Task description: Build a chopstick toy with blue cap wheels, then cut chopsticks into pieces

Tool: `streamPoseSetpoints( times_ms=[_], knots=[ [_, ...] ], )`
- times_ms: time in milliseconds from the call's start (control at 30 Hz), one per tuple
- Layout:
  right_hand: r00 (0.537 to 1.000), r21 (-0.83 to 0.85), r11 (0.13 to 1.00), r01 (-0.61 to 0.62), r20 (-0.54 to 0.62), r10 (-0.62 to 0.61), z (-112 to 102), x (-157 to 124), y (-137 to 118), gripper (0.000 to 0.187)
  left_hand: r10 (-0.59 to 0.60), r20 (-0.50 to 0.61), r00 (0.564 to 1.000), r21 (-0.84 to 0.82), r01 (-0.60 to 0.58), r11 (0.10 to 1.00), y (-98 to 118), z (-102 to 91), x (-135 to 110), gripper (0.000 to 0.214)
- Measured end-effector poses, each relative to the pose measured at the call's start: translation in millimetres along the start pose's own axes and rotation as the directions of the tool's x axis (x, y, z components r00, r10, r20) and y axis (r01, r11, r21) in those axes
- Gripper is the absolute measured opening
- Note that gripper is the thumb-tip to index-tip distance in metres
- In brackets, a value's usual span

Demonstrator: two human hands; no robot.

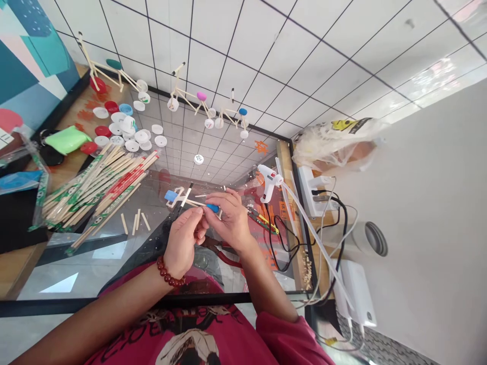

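Near the frame's centre, the left hand [183, 239] and right hand [229, 221] pinch narrowly at the long arm of a small stick model [175, 198], which runs sideways toward the left, nearer the left hand.

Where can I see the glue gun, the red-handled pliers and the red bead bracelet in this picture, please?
Hot glue gun [268, 180], head view, white body.
Red-handled pliers [224, 256], head view, red handle.
Red bead bracelet [170, 272], head view, beads.
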State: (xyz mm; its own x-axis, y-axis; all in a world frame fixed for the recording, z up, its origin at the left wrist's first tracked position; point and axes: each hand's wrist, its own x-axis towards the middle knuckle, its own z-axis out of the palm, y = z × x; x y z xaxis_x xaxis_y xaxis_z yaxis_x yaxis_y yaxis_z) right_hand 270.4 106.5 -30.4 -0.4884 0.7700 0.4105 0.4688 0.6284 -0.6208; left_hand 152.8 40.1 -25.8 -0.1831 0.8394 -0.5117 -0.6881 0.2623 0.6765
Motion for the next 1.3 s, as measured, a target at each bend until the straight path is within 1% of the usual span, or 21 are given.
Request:
streamPoseSetpoints(
  times_ms=[33, 133, 167, 200, 333, 433, 567, 733, 800, 933, 1000, 1133, 1300],
  knots=[
    [1.0, -0.001, 1.0, -0.004, 0.008, 0.004, -2, -1, 0, 0.016, 0.002, -0.006, 1.0, 0.0, -0.002, 1.0, 0, -0.4, 0, 0.031],
    [0.999, 0.0, 0.999, -0.043, 0.029, 0.043, -10, -6, 2, 0.051, 0.009, -0.02, 1.0, -0.006, -0.009, 1.0, 0, -1.6, 0, 0.031],
    [0.998, 0.004, 0.998, -0.057, 0.026, 0.057, -13, -9, 4, 0.058, 0.013, -0.022, 1.0, -0.007, -0.013, 1.0, 1, -1.9, 0, 0.032],
    [0.997, 0.012, 0.998, -0.069, 0.019, 0.069, -16, -12, 5, 0.06, 0.02, -0.021, 1.0, -0.005, -0.02, 1.0, 1, -2.1, 0, 0.032],
    [0.995, 0.053, 0.994, -0.1, -0.017, 0.101, -21, -21, 12, 0.045, 0.038, -0.013, 0.999, 0.004, -0.038, 0.999, 3, -0.1, 3, 0.037],
    [0.996, 0.069, 0.994, -0.083, -0.031, 0.086, -18, -22, 14, 0.036, 0.014, -0.007, 1.0, -0.012, -0.014, 1.0, 4, 2.5, 6, 0.04],
    [0.998, 0.056, 0.997, -0.051, -0.029, 0.053, -11, -19, 15, 0.029, -0.01, -0.014, 1.0, -0.022, 0.009, 1.0, 3, 3.4, 9, 0.035],
    [0.998, 0.045, 0.997, -0.068, -0.008, 0.068, -8, -17, 15, 0.017, -0.004, -0.021, 1.0, 0.0, 0.004, 1.0, 3, 3.0, 10, 0.037],
    [0.997, 0.027, 0.997, -0.075, 0.01, 0.075, -9, -17, 15, 0.018, 0.005, -0.027, 1.0, 0.003, -0.005, 1.0, 4, 3.1, 9, 0.037],
    [0.998, 0.0, 0.998, -0.065, -0.018, 0.065, -12, -18, 11, 0.038, 0.026, -0.038, 0.999, -0.018, -0.026, 0.999, 2, 1.2, 9, 0.039],
    [0.998, -0.014, 0.998, -0.054, -0.033, 0.054, -13, -17, 9, 0.042, 0.028, -0.032, 0.999, -0.035, -0.03, 0.999, 0, -0.6, 9, 0.039],
    [0.999, -0.038, 0.999, -0.035, -0.006, 0.035, -11, -14, 5, 0.036, 0.026, -0.02, 0.999, -0.057, -0.027, 0.998, -4, -3.3, 9, 0.037],
    [1.0, -0.038, 0.999, -0.021, -0.004, 0.021, -5, -11, 4, 0.018, 0.015, -0.012, 1.0, -0.075, -0.016, 0.997, -4, -4.2, 8, 0.036]
  ],
)
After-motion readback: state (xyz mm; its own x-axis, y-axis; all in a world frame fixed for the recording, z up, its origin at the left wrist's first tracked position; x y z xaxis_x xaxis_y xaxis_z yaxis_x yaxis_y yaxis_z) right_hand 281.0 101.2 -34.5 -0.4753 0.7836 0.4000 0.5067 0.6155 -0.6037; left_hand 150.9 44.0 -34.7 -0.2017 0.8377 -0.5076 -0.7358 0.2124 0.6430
